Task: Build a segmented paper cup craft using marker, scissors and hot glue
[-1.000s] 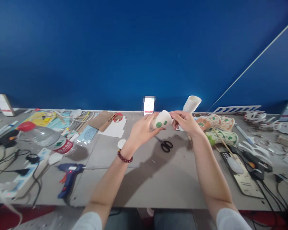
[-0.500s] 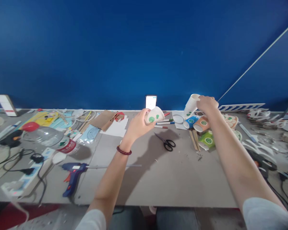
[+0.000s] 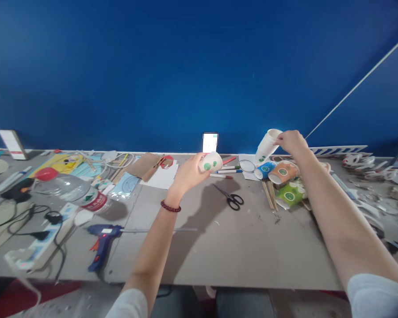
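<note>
A white paper cup with green spots [image 3: 211, 163] is in my left hand [image 3: 189, 171], tilted on its side above the table, with fingers wrapped round it. My right hand [image 3: 290, 142] pinches the rim of a tilted stack of white paper cups [image 3: 267, 145] at the back right. Just below that stack lie a blue cup [image 3: 264, 169], an orange cup [image 3: 283, 172] and a green cup [image 3: 289, 195]. Black-handled scissors [image 3: 232, 201] rest on the table between my hands, near several markers [image 3: 228, 171].
A blue glue gun [image 3: 102, 238], a plastic bottle [image 3: 73, 191] and a power strip [image 3: 49, 243] are on the left. Cardboard [image 3: 146, 165] and white paper lie behind. A lit phone [image 3: 210, 142] stands against the blue wall. Wooden sticks [image 3: 269, 194] lie right of the scissors.
My right hand has shifted slightly right, its fingers now at the stack's rim. The cup in my left hand has turned, its opening less visible and its spotted side facing the camera.
</note>
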`<action>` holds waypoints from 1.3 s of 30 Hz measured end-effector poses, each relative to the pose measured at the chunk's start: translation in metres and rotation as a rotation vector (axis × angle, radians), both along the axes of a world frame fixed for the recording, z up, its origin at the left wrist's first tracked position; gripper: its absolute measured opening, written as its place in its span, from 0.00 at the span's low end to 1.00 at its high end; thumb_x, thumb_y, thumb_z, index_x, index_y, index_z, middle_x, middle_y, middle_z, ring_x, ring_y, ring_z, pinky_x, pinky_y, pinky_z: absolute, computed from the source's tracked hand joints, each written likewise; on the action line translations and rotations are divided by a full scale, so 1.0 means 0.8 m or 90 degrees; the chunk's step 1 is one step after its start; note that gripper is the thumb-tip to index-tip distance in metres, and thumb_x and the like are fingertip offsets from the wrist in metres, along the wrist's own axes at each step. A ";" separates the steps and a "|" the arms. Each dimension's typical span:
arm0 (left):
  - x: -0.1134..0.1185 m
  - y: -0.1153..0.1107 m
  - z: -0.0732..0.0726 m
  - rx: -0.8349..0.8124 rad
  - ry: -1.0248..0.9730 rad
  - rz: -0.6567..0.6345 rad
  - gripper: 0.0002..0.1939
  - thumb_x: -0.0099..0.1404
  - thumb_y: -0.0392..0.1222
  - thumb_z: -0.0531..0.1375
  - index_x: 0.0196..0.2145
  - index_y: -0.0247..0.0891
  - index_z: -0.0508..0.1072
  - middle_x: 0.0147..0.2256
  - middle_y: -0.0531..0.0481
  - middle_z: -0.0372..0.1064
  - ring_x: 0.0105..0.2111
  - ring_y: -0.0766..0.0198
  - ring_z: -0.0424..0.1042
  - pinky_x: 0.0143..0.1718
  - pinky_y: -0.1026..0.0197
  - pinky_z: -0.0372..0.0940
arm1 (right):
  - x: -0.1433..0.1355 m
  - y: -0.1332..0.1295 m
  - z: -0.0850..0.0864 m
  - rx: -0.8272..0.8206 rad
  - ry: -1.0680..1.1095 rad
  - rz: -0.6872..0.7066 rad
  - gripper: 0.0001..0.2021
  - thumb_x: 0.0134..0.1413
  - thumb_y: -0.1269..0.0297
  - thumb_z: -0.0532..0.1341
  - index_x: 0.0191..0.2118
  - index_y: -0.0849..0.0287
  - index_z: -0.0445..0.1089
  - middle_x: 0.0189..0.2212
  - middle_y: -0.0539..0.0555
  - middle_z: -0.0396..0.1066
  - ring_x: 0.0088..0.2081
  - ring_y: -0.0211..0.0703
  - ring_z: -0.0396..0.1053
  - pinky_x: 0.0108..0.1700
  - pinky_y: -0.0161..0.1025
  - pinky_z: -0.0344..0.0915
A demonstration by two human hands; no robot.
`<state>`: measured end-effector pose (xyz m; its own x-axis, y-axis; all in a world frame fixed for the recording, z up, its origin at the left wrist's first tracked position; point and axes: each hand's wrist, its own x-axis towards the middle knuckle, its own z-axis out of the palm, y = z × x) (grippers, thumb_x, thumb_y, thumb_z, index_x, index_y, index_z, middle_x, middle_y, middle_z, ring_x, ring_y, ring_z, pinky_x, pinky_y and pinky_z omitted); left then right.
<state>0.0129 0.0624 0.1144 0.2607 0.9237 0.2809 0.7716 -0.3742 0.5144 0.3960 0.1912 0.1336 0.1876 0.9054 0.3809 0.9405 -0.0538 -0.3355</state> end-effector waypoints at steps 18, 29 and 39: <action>-0.012 -0.008 0.018 -0.109 -0.067 -0.049 0.36 0.60 0.49 0.60 0.64 0.50 0.55 0.61 0.45 0.60 0.52 0.50 0.69 0.45 0.52 0.67 | -0.101 -0.119 0.037 0.249 0.114 0.037 0.13 0.53 0.56 0.64 0.25 0.59 0.73 0.19 0.50 0.66 0.24 0.40 0.60 0.28 0.38 0.54; -0.030 -0.002 0.025 -0.127 -0.245 -0.163 0.36 0.59 0.54 0.63 0.62 0.43 0.62 0.60 0.43 0.63 0.55 0.50 0.67 0.48 0.57 0.68 | -0.158 -0.167 -0.010 0.088 0.483 0.296 0.17 0.51 0.48 0.66 0.32 0.58 0.80 0.24 0.52 0.75 0.26 0.42 0.70 0.28 0.39 0.65; -0.022 0.009 0.008 -0.137 -0.321 -0.193 0.37 0.57 0.54 0.66 0.61 0.41 0.64 0.60 0.41 0.65 0.55 0.48 0.68 0.47 0.55 0.69 | -0.185 -0.167 -0.020 -0.056 0.467 0.466 0.11 0.53 0.57 0.65 0.40 0.54 0.79 0.41 0.53 0.78 0.41 0.49 0.75 0.42 0.44 0.73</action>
<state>-0.0049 0.0693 0.1211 0.4032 0.8792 0.2537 0.2904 -0.3859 0.8757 0.2482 0.0580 0.1179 -0.2595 0.9106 0.3217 0.3195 0.3953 -0.8612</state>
